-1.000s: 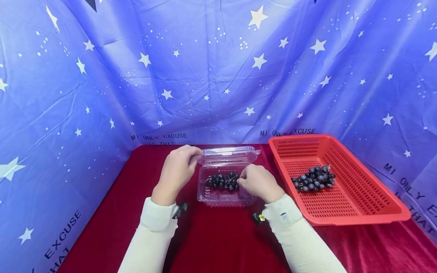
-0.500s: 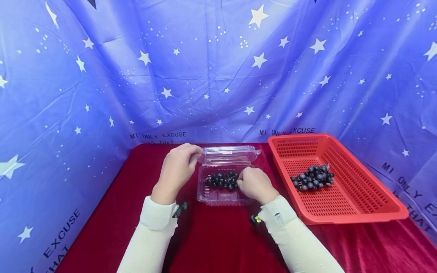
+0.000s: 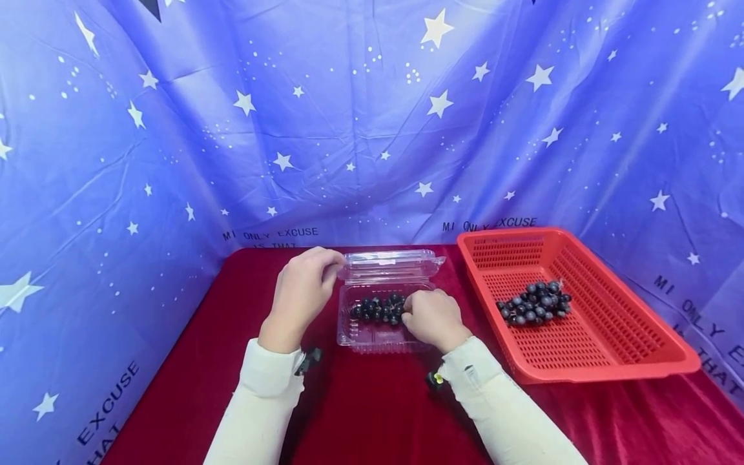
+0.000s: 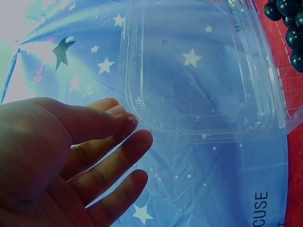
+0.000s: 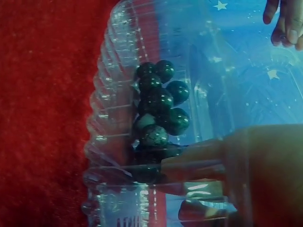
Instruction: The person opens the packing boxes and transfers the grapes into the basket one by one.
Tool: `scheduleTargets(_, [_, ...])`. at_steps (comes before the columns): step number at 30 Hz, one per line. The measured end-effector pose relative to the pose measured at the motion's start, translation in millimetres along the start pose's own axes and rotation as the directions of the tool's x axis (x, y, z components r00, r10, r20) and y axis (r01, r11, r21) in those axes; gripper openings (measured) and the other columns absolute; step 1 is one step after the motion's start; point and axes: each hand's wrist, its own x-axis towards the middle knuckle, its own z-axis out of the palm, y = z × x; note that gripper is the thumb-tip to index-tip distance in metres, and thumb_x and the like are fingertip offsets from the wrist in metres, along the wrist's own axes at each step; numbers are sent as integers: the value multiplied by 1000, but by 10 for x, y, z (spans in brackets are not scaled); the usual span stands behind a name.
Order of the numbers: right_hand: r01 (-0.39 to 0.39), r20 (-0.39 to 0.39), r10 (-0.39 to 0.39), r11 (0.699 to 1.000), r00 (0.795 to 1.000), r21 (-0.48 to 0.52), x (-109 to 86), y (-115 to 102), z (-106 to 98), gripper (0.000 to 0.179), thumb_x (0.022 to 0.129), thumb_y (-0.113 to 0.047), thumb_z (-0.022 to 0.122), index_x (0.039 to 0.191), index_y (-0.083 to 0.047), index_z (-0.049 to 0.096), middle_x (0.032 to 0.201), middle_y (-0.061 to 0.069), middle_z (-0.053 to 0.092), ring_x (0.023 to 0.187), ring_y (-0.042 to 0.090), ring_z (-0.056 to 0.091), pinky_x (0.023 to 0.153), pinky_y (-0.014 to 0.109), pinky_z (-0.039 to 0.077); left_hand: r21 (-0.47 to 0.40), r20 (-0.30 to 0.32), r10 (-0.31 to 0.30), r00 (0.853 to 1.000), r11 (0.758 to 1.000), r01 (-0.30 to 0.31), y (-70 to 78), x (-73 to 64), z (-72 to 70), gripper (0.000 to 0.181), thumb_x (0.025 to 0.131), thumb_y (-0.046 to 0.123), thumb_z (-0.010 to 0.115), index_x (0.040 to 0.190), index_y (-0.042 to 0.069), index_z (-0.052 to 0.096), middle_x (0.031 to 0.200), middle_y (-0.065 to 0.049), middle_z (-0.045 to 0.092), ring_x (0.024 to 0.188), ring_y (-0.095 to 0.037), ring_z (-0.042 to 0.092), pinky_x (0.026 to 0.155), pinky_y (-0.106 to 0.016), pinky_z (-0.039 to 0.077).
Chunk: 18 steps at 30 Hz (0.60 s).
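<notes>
A clear plastic clamshell box point(image 3: 380, 342) stands on the red cloth, its lid point(image 3: 391, 266) raised at the back. At the lid's left corner my left hand point(image 3: 302, 290) pinches the edge between thumb and fingers, as the left wrist view shows near the fingertips point(image 4: 140, 138). Inside the box lies a bunch of dark grapes point(image 3: 376, 309). My right hand point(image 3: 434, 316) reaches in over the right wall, curled fingers at the bunch's right end. Through the plastic in the right wrist view, its fingers grip by the lowest grapes point(image 5: 156, 135); the fingertips are partly hidden.
A red slotted basket point(image 3: 651, 369) stands to the right of the box, holding another bunch of dark grapes point(image 3: 533, 303). A blue star-printed curtain point(image 3: 360, 129) rises behind and on both sides of the red-covered table point(image 3: 366, 413).
My right hand has shifted slightly at the right end of the grapes. The left hand stays at the lid's corner, and the box and grapes look the same.
</notes>
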Motion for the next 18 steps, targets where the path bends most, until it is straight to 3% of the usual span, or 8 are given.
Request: scheduleTargets(18, [-51,-20,50,998,999,-25,3,-39,53,11,87,-35,78,88,-25,81,91,3,78,93,34,65,82,54,50,25,-21,7,1000,1000,-6,-9,-1,-23,15,94,11,73,99,23,80,97,5,77,82,-17,72,65,-37,58])
